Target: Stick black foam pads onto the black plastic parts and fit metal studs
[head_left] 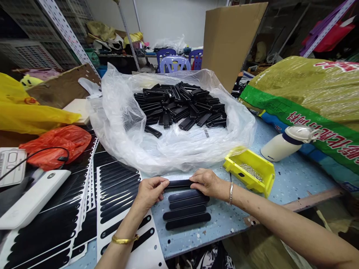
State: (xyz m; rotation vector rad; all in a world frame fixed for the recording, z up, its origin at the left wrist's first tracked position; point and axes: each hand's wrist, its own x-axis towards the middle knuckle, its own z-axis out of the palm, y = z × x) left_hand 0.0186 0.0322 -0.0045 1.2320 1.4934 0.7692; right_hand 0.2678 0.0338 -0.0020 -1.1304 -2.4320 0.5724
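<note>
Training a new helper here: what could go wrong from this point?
The black strip held between the left hand and right hand could slip onto the loose strips near the table's front edge, sending some off. The yellow plastic bin of metal balls beside the right hand could tip if knocked.

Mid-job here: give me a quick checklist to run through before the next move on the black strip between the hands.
1. Left hand on the black strip: ok, at its left end.
2. Right hand on the strip: ok, at its right end.
3. Four loose strips on the blue speckled table: ok, lined up below the held strip.
4. Left forearm off the white sheet of black strips: not ok, it lies over the sheet.
5. Yellow bin clear of the right hand: ok.
6. Held strip's underside: cannot tell, hidden.
</note>
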